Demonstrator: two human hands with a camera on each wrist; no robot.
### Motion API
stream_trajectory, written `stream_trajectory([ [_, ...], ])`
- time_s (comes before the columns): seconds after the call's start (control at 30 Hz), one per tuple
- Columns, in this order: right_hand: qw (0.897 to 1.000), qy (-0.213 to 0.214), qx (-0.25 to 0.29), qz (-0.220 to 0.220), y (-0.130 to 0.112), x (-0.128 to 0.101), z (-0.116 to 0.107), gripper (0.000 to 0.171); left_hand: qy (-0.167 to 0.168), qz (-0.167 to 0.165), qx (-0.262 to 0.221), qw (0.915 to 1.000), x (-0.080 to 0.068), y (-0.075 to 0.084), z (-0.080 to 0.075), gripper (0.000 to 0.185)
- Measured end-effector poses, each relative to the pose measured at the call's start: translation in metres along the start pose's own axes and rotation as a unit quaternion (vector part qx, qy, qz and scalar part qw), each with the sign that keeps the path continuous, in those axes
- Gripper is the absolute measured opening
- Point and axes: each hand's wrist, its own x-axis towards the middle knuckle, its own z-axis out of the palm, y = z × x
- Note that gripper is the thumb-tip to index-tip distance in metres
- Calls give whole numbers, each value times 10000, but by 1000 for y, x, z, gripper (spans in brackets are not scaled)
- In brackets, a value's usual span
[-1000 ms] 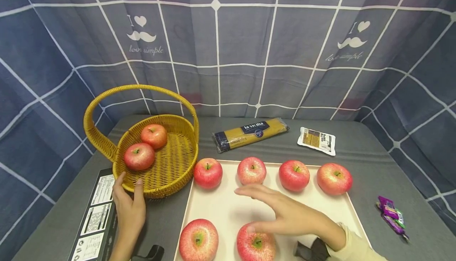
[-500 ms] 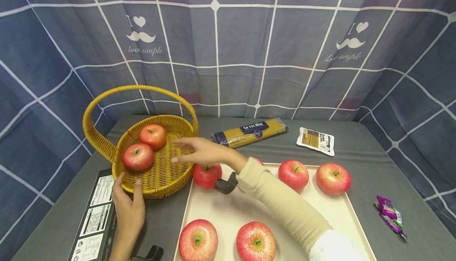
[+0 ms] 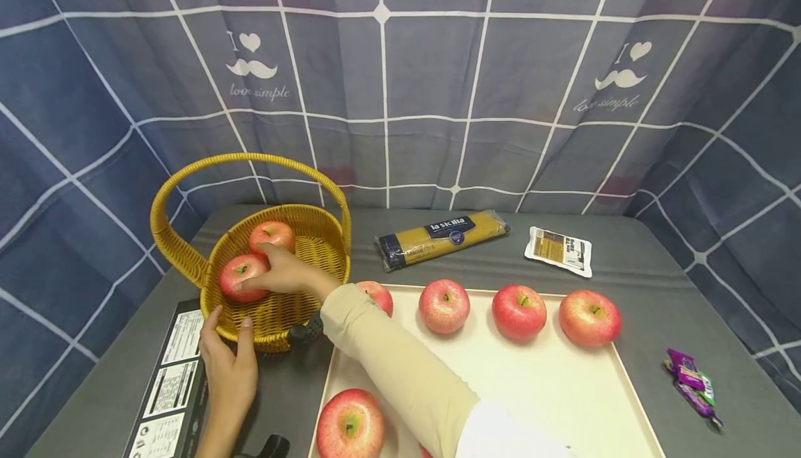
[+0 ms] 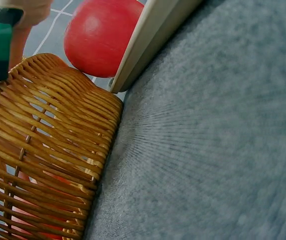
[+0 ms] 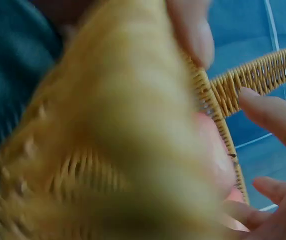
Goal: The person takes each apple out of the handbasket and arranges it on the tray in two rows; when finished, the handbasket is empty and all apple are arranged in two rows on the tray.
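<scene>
In the head view, my right hand [image 3: 281, 274] reaches into the yellow wicker basket [image 3: 313, 315], fingertips against the nearer apple [image 3: 234, 277]. A second apple [image 3: 270, 234] lies just behind it. The right wrist view shows the right hand [image 5: 278, 135] with spread fingers beside an apple [image 5: 215, 155]; a blurred yellow band covers much of this view. At the basket's near rim rests my left hand [image 3: 230, 374], thumb and forefinger extended. In the left wrist view the basket's woven side [image 4: 47, 145] is close, and the left hand does not show.
A cream tray [image 3: 538, 388] with several apples [image 3: 443, 305] stands right of the basket. Behind it lie a spaghetti pack [image 3: 443, 237] and a white sachet [image 3: 559, 251]. Wrapped sweets [image 3: 691, 385] lie far right. A black printed box [image 3: 169, 374] is beside the left hand.
My right hand has swung left from above the tray, over the basket, and down to the nearer apple. My left hand stays at the rim.
</scene>
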Motion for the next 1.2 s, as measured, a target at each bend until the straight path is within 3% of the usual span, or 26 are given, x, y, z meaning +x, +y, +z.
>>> stream_trajectory([
  [0.07,9997,134,146,-111,2,1,9,85,-41,-27,8,10000,-1,0,0,53],
  [0.2,9990,339,-67,-292,9,0,24,91,-42,-29,10,10000,-2,1,-1,53],
  [0.37,9980,228,-473,-344,16,-2,27,91,43,70,-19,10000,-1,1,1,51],
  [0.57,9933,-544,-640,-793,18,-6,16,73,19,68,46,10000,-1,1,2,52],
  [0.63,9930,-675,-599,-757,18,-9,11,66,3,-20,121,9999,-2,2,2,54],
  [0.73,9940,-623,-581,-686,19,-15,-1,58,-66,-124,192,9997,-2,3,2,58],
  [0.83,9960,-247,-604,-605,18,-27,-21,55,-124,-169,228,9995,-2,3,4,61],
  [1.0,9953,396,-297,-834,12,-70,-66,59,-123,-230,207,9994,-2,2,4,60],
  [1.2,9875,850,-374,-1272,27,-170,-120,60,-157,-278,206,9993,-1,-1,3,61],
])
